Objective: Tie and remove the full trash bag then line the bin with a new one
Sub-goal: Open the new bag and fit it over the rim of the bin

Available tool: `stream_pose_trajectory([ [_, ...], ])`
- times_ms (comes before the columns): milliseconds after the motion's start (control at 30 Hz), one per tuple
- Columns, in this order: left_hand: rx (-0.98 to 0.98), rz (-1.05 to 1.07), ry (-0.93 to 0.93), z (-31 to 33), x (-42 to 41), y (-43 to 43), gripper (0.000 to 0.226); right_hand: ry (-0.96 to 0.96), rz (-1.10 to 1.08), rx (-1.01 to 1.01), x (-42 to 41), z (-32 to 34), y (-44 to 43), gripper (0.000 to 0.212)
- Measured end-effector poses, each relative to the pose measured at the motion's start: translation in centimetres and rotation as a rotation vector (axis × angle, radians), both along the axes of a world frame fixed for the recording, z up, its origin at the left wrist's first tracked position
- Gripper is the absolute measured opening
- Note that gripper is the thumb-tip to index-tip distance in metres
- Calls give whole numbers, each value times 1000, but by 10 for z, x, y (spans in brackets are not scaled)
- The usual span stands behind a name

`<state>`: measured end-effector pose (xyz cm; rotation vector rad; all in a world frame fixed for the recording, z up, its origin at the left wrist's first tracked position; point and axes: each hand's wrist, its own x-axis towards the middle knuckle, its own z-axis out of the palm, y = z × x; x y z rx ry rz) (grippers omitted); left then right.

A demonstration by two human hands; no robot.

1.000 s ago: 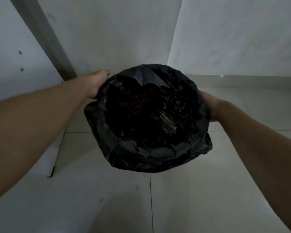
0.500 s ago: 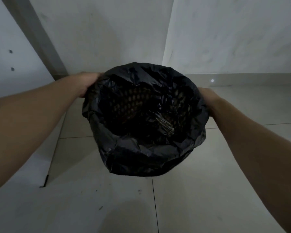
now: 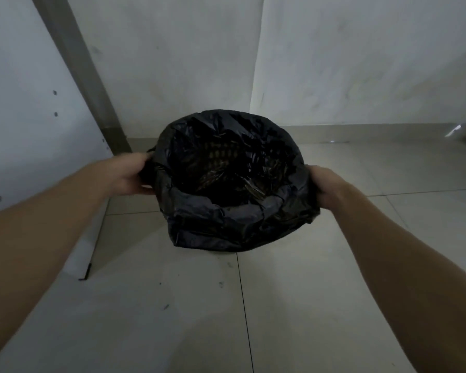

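Panel [image 3: 24, 103], white and dotted with small dark marks, runs along the left edge of the floor, with a grey post [image 3: 84, 76] slanting up just beside it. A small shiny object, too dim to identify, lies at the far right edge of the floor.

Two bare forearms reach in from the lower corners. The left hand [image 3: 135, 175], slightly blurred, grips the left side of the black trash bag [image 3: 226, 224]; the right hand [image 3: 326, 184] grips its right side, so the hands are well apart, one on each side.

The bag is thin, crinkled and glossy, its mouth wide open and its edge folded down over the outside of the bin [image 3: 218, 157], whose lattice wall shows faintly inside.

The bin stands on the floor [image 3: 307, 305] near the back corner where two plain white walls [image 3: 361, 63] meet. The floor has large pale tiles with dark grout lines and a few specks. Light is dim.
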<state>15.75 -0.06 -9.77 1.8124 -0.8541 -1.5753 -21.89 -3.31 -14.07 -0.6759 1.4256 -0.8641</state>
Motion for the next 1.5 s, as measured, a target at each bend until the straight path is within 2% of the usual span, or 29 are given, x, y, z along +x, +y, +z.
stream_pose_trajectory([
  [67,-94,265,73,-8,-24,8,27,-57,-195,-99,17,1,7,39],
  [133,-168,539,71,-12,-42,16,34,-82,-362,-188,33,5,20,28],
  [200,-185,650,-74,-16,-49,23,44,-45,-470,-224,41,5,27,24],
  [300,-223,550,-300,-22,-49,30,61,12,-560,-252,40,1,28,25],
  [367,-259,522,-290,-26,-44,31,60,98,-533,-256,43,1,25,24],
  [500,-232,603,-229,-23,-39,29,60,347,-377,-273,47,-4,20,30],
  [633,-204,687,-274,-16,-56,23,60,443,-292,-292,51,4,33,31],
  [700,-182,671,-301,-12,-64,18,60,447,-300,-281,52,4,39,41],
  [800,-174,645,-352,-8,-69,14,57,391,-360,-270,63,1,47,43],
  [900,-188,636,-316,-9,-69,8,54,307,-348,-285,86,-2,58,58],
  [1000,-203,655,-278,-12,-67,4,54,135,-392,-341,97,-7,62,42],
  [1100,-201,762,-208,-15,-68,3,61,-100,-506,-323,90,-21,63,27],
  [1167,-199,789,-163,-16,-70,4,64,-35,-601,-308,92,-27,67,14],
  [1267,-215,806,-170,-21,-70,-1,65,281,-616,-428,107,-25,78,14],
  [1433,-241,875,-177,-27,-71,-7,56,298,-456,-559,133,-18,104,40],
  [1500,-250,912,-180,-28,-73,-7,48,352,-404,-597,132,-18,106,41],
])
